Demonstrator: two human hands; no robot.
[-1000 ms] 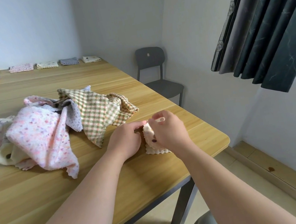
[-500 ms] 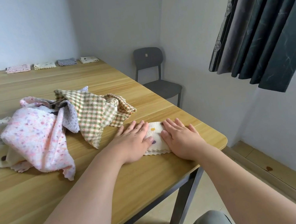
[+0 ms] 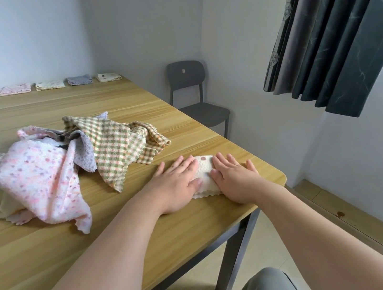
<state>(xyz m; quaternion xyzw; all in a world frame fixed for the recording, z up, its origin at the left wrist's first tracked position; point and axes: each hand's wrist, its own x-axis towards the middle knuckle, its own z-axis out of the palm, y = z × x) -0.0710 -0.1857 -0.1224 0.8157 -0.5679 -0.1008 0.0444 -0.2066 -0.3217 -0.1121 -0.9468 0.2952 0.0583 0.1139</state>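
Cream dotted cloth: small folded square of cream fabric with brown and purple spots and a scalloped hem. It lies flat near the right corner of the table, just inside the near edge, between and partly under both hands.
Left hand: palm down, fingers straight and slightly spread, thumb laid across the cloth. It presses the cloth's left part and grasps nothing.
Right hand: palm down, fingers straight, resting flat on the cloth's right part. Nothing is held in it.
Wooden table: light wood-grain top on dark metal legs.
Loose pile: unfolded cloths heaped left of the hands, apart from the cream cloth, including a pink flowered cloth and a green checked cloth.
Far edge: row of folded cloths laid side by side against the wall.
Surroundings: dark grey plastic chair past the table's right side, dark pleated curtain on the right wall.
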